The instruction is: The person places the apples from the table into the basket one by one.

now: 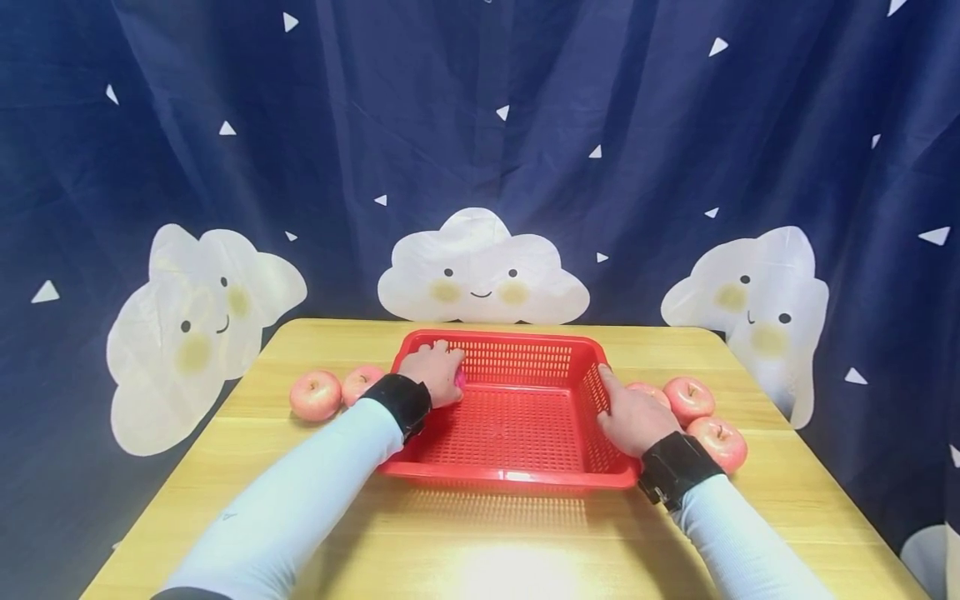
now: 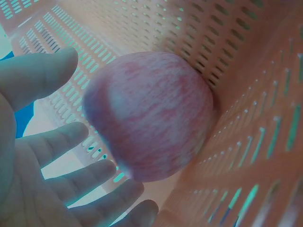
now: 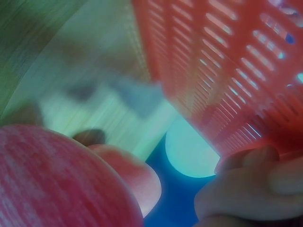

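A red perforated plastic basket sits mid-table in the head view. My left hand reaches inside its left end. Beside that hand, an apple lies against the basket walls in the left wrist view; the fingers are spread and relaxed, with the fingertips at or near its skin. In the head view only a pink sliver of this apple shows past the hand. My right hand grips the basket's right rim, thumb on the inner side. In the right wrist view its fingers curl at the rim.
Two apples, one at the far left and another partly hidden, lie left of the basket. On the right are three more: a rear one, a front one and one partly covered. A dark blue curtain hangs behind the table.
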Motion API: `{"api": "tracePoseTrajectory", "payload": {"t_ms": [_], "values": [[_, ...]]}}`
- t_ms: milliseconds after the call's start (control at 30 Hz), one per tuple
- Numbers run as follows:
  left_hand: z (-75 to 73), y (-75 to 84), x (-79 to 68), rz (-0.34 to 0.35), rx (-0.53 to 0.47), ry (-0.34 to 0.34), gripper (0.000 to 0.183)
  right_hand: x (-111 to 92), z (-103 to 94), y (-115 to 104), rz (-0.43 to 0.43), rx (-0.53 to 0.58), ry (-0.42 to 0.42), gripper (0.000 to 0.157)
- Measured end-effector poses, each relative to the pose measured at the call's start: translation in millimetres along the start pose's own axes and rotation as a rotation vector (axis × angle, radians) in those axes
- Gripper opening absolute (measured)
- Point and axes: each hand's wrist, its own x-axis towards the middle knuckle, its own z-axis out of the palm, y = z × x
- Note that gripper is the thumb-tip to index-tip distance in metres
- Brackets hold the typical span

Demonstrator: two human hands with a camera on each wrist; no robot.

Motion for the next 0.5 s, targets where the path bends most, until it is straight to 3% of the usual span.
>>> {"api": "tracePoseTrajectory", "payload": {"t_ms": [267, 500], "values": [[-13.5, -0.9, -9.9, 0.018, -0.021, -0.019, 0.078, -1.5, 0.3, 1.0, -0.028, -0.021, 0.024, 0.076], [-26.4, -12.1, -20.4, 0.073, -0.016, 0.011, 0.074, -0.6, -0.3, -1.3, -0.014, -0.015, 0.004, 0.077]]}}
